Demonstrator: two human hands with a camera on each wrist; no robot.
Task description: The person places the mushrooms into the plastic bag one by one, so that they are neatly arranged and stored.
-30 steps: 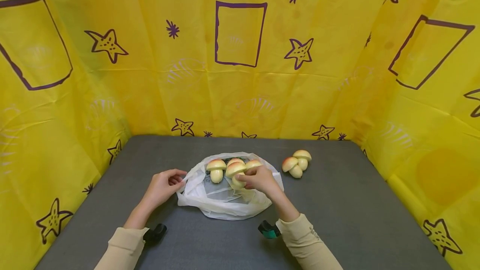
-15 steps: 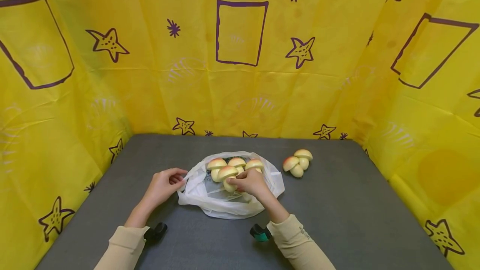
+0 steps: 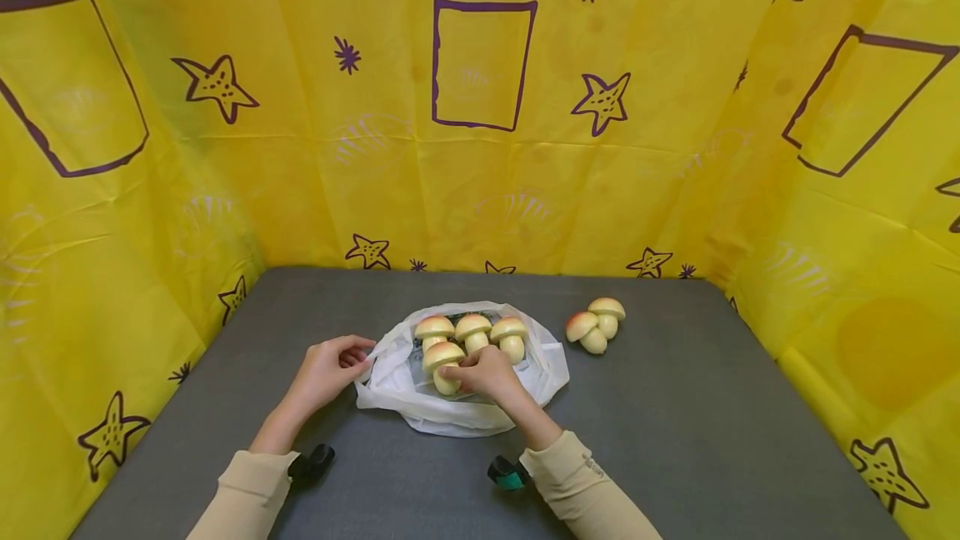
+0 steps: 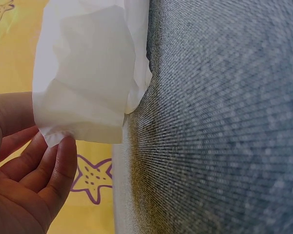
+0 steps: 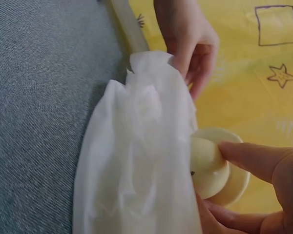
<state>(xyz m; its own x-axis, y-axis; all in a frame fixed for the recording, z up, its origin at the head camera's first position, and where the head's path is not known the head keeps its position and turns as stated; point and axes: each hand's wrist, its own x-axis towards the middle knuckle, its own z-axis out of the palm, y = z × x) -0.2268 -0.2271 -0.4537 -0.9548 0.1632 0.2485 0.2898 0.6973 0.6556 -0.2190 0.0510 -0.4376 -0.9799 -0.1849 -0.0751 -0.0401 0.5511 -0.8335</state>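
Note:
A white plastic bag [image 3: 450, 417] lies on the table with its mouth spread wide. My left hand [image 3: 326, 369] pinches the bag's left edge, and in the left wrist view the white film [image 4: 85, 73] passes between thumb and fingers. Inside the bag's mouth, my right hand [image 3: 487, 373] grips a toy mushroom [image 3: 442, 354] by its stem, thumb on one side and fingers on the other. Its cap is pale yellow with a reddish tint. Behind it in the bag stand three similar mushrooms [image 3: 510, 328], one partly covered by the held one.
Two more mushrooms [image 3: 607, 308] lean together on the grey table [image 3: 675, 407], right of the bag. Yellow cloth [image 3: 480, 190] with purple drawings walls the table at the back and both sides. Each wrist wears a dark strapped device [image 3: 311, 463].
My right hand has carried the mushroom leftward and a little toward me within the bag's mouth, uncovering the right-hand mushroom behind. The left hand has stayed at the bag's edge.

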